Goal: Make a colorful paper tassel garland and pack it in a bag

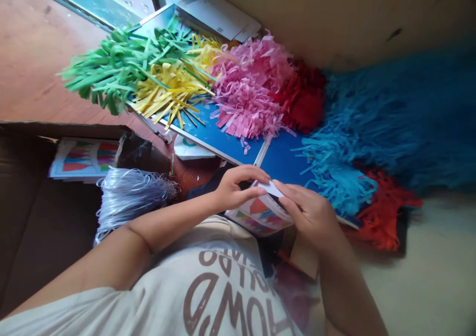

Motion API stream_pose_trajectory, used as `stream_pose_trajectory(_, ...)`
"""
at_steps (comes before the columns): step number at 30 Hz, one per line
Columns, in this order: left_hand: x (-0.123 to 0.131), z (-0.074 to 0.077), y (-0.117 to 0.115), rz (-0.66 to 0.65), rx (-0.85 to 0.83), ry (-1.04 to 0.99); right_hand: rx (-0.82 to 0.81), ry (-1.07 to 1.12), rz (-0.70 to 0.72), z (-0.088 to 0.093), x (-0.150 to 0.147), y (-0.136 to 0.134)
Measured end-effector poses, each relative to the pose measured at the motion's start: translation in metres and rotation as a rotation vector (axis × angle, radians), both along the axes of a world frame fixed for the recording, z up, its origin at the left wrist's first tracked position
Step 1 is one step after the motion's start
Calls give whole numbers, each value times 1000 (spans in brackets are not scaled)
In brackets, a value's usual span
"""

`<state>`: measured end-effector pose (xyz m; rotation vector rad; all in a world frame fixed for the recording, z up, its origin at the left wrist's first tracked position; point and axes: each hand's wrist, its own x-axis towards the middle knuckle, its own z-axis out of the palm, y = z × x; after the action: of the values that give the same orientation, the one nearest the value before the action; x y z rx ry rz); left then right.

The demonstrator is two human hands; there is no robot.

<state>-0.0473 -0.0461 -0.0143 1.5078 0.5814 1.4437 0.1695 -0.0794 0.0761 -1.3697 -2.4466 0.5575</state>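
A printed card with colourful tassel pictures (260, 213) is held in front of my chest, its white top edge tilted up. My left hand (243, 183) pinches the card's upper left side between thumb and fingers. On the other side, my right hand (307, 207) grips the upper right corner, thumb and fingertips pressed on the card. The fingertips of both hands nearly meet at the top edge. Just beyond the hands lies the blue folding table (284, 160), with pink paper fringe (253, 93) and light blue fringe (342, 162) on it.
Green fringe (122, 63), yellow fringe (171, 90), dark red fringe (303, 98) and orange-red fringe (385, 212) spread along the table. White papers (213, 11) sit at the back. At left, a cardboard box (26, 187) holds printed cards (87, 155), beside a white string bundle (130, 197).
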Motion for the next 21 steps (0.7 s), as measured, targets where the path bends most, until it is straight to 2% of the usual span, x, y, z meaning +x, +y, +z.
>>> stream_pose_trajectory(3, 3, 2, -8, 33, -106, 7, 37, -76, -1, 4, 8, -6)
stream_pose_trajectory(6, 3, 1, -12, -1, -258, -17, 39, -22, -53, -1, 17, -16)
stream_pose_trajectory(8, 1, -1, -14, -50, -307, -50, 9, 99, -129, -9, 22, -22)
stream_pose_trajectory(12, -1, -2, -18, -99, -315, -43, -124, 277, -375, -20, 21, -30)
stream_pose_trajectory(16, -7, 8, -19, -46, -223, 94, -205, 349, -477, -19, 16, -29)
stream_pose_trajectory(18, -12, 19, -14, -34, -103, 241, -214, 354, -467, -16, 13, -27)
stream_pose_trajectory(21, -17, 40, -1, -105, 76, 475, -224, 319, -430, -10, 12, -24)
